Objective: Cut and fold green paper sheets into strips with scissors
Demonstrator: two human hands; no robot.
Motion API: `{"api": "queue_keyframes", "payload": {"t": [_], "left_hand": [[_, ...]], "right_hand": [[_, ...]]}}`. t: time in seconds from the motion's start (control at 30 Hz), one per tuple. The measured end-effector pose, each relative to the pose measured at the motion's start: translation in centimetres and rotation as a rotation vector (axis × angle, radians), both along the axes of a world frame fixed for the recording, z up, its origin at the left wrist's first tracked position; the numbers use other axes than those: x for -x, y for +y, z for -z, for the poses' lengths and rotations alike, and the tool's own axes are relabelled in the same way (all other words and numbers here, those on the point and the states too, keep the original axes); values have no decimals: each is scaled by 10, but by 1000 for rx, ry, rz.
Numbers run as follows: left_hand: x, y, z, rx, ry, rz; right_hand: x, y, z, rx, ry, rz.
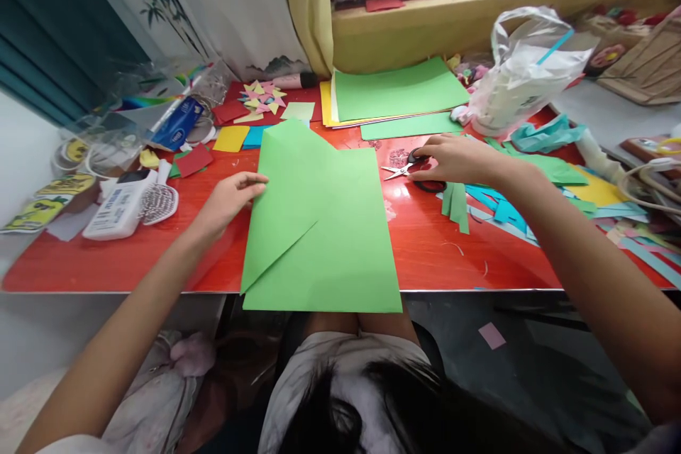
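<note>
Large green paper lies in front of me, its lower edge hanging over the table's front. One layer sits askew on it, with a slanting edge at the lower left and a pointed top. At the paper's left edge, my left hand is closed, thumb and fingers pinching the margin. To the right of the paper, my right hand grips a pair of scissors by the black handles. The blades are slightly parted and point left. Narrow green strips lie just below the right hand.
Stacked green sheets lie at the back of the red table. A folded paper star and small coloured squares sit back left. Colourful scraps and a plastic bag with a cup are on the right. A white bottle lies left.
</note>
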State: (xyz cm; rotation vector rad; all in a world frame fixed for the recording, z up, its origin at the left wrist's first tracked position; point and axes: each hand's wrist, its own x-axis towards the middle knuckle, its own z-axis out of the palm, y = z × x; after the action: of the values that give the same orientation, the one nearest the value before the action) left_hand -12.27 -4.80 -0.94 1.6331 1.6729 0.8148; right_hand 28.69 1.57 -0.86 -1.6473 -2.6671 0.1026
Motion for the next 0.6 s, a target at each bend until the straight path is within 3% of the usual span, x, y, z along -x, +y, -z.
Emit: {"api": "queue_keyframes", "payload": {"t": [0.07,0.13,0.23,0.37,0.5,0.6], "left_hand": [[3,5,6,64,18,-9],[3,5,7,2,97,16],[-3,0,-1,-135,209,127],[-9,2,-14,-76,165,285],[-17,30,-12,-29,208,195],[-28,58,-5,-74,242,66]], "right_hand": [[-1,-2,-4,101,42,-2],[-2,-2,-6,181,81,4],[-4,-5,-7,256,169,46],[-8,-11,-8,341,250,60],[-7,-17,-12,387,184,45],[3,-24,-13,295,79,42]]}}
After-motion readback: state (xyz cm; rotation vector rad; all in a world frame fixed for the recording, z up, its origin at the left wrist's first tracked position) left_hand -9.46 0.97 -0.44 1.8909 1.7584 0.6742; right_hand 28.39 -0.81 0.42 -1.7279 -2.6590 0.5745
